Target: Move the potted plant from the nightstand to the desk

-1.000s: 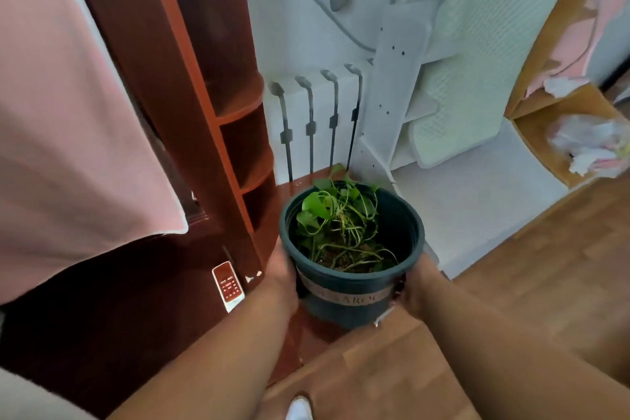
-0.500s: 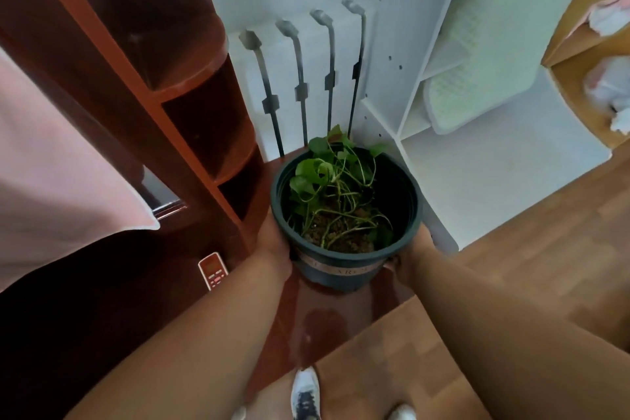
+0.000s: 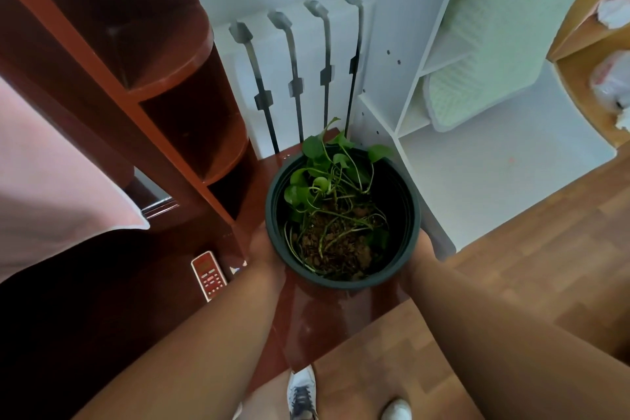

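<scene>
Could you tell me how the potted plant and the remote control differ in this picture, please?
The potted plant is round, dark and open-topped, showing soil and green leaves; the remote control is flat, rectangular, red and white. The plant is gripped between the left hand and right hand; the remote lies untouched on dark wood.

Left hand (image 3: 264,249) and right hand (image 3: 417,257) clasping opposite sides of a dark potted plant (image 3: 342,218), glossy red nightstand (image 3: 327,320) below, remote control (image 3: 208,274) alongside

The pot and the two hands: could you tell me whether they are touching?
Touching. The head view shows the left hand and the right hand pressed against opposite sides of the pot, with no visible gap.
</scene>
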### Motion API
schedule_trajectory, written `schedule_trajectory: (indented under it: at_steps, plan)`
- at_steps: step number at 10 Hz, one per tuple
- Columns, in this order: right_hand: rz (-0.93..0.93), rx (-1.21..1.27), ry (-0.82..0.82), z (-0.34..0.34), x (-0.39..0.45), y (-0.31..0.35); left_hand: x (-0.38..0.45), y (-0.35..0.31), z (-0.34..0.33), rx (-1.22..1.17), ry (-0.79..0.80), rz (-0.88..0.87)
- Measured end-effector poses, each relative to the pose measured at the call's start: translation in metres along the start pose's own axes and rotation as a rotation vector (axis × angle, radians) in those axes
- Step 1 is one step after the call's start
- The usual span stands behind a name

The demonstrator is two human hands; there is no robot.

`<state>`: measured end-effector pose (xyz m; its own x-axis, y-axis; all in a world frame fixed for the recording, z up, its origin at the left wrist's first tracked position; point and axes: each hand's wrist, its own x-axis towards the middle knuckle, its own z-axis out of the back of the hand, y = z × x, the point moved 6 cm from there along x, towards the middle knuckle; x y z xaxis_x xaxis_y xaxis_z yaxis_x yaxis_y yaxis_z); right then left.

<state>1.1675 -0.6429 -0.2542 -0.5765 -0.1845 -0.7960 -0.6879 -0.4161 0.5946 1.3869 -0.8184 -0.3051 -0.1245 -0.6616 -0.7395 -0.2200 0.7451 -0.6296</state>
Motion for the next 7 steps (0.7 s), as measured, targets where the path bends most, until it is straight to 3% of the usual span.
schedule_trajectory:
  at_steps: [1, 3, 4, 5, 7]
  plan:
    - [0.011, 0.139, 0.092, -0.005, 0.003, -0.003, 0.002, 0.0, -0.002, 0.025, 0.012, 0.016]
    - [0.014, 0.024, 0.108, 0.008, -0.002, 0.014, -0.014, -0.025, 0.006, 0.214, 0.092, -0.011]
    - [0.133, 0.031, 0.093, 0.019, -0.011, 0.034, -0.022, -0.046, 0.004, 0.226, 0.097, -0.025]
    - [0.18, 0.022, 0.131, 0.021, -0.027, 0.056, -0.039, -0.073, -0.002, 0.243, 0.061, -0.097]
    - [0.307, -0.012, 0.177, 0.02, -0.069, 0.116, -0.094, -0.124, -0.051, 0.326, 0.166, -0.258]
